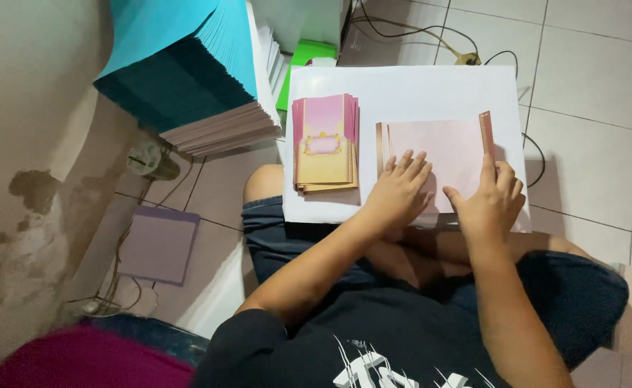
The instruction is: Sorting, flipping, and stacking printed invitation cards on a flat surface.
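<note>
A pale pink card [441, 154] with brown side flaps lies on a white board [402, 90] resting across my lap. My left hand [400, 192] presses flat on the card's lower left part, fingers spread. My right hand [490, 201] rests on the card's right side, its index finger pushing along the right brown flap [486, 135], which stands partly folded up. A stack of pink and yellow decorated cards [325, 142] sits on the board to the left of the hands.
A tall pile of teal and pink sheets [186, 72] stands at the upper left. A green item [303, 57] lies behind the board. Cables [431, 32] run over the tiled floor. A purple sheet [159, 244] lies at the left by a stained wall.
</note>
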